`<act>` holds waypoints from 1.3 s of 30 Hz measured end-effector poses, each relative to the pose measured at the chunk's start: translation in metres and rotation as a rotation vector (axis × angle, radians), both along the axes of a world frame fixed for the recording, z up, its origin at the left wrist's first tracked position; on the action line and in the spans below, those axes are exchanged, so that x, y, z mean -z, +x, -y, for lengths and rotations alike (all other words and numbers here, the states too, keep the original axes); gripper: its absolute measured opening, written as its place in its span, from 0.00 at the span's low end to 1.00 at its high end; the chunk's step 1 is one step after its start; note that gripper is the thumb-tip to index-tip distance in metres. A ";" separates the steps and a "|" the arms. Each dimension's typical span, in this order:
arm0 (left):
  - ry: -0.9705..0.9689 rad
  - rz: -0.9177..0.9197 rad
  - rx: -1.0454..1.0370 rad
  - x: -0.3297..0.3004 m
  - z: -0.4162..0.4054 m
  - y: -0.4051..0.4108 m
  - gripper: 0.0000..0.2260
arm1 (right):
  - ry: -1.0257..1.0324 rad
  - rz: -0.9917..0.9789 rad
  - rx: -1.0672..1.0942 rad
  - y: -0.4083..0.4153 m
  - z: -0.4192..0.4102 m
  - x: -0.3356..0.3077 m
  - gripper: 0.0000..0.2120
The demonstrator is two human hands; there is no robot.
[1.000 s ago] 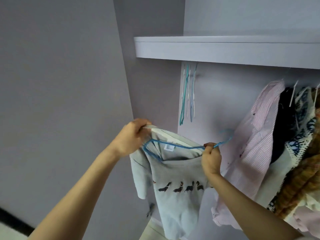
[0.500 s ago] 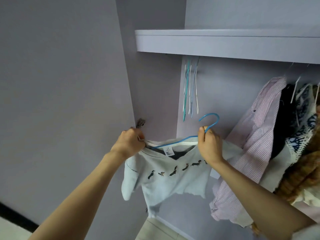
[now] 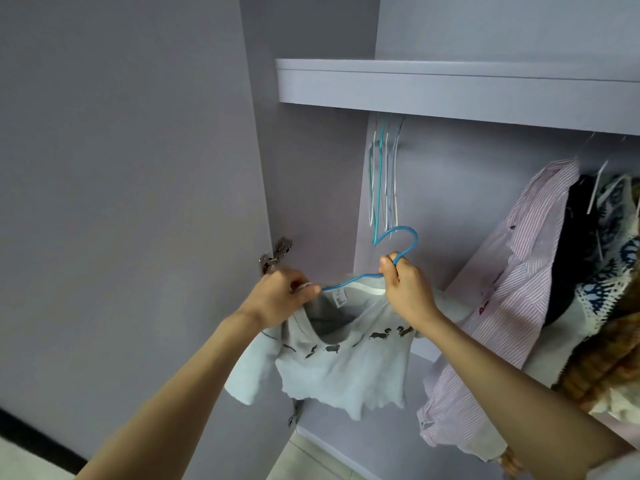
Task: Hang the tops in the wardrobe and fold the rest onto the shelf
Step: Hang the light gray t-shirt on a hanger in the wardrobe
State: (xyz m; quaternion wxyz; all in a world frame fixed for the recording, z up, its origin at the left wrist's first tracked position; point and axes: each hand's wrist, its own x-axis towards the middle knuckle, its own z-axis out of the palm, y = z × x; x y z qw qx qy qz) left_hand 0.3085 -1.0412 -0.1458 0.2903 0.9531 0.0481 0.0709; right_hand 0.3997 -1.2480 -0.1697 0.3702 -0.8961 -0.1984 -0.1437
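1. Before the open wardrobe (image 3: 311, 188), our right hand (image 3: 408, 292) curls tightly round the blue hanger (image 3: 398, 237) below its hook
2. Our left hand (image 3: 280, 296) pinches the grey top (image 3: 339, 372) at its collar, the top draped on the hanger

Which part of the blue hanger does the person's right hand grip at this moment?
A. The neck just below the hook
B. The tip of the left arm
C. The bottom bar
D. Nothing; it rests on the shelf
A: the right hand pinches the blue hanger at its neck, with the hook curving free above the fingers, while the left hand holds the grey top at its shoulder.
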 end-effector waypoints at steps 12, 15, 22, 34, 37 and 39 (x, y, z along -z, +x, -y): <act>0.480 0.209 -0.093 0.025 -0.019 -0.012 0.26 | 0.151 -0.130 0.126 0.009 0.011 -0.010 0.17; 0.397 0.265 -0.084 0.024 -0.020 -0.010 0.18 | 0.151 -0.130 0.114 0.007 0.012 -0.014 0.15; 0.368 0.135 -0.021 0.017 0.005 0.000 0.13 | 0.054 -0.025 0.109 0.001 0.003 -0.020 0.16; 0.004 0.286 -0.140 0.012 0.019 0.006 0.07 | 0.214 -0.039 -0.057 -0.005 0.039 -0.012 0.10; 0.002 0.317 -0.200 0.009 0.015 0.005 0.06 | 0.126 -0.009 -0.026 0.000 0.057 0.000 0.11; -0.005 0.325 -0.243 0.006 0.012 0.005 0.05 | 0.046 0.069 -0.008 0.001 0.068 0.004 0.08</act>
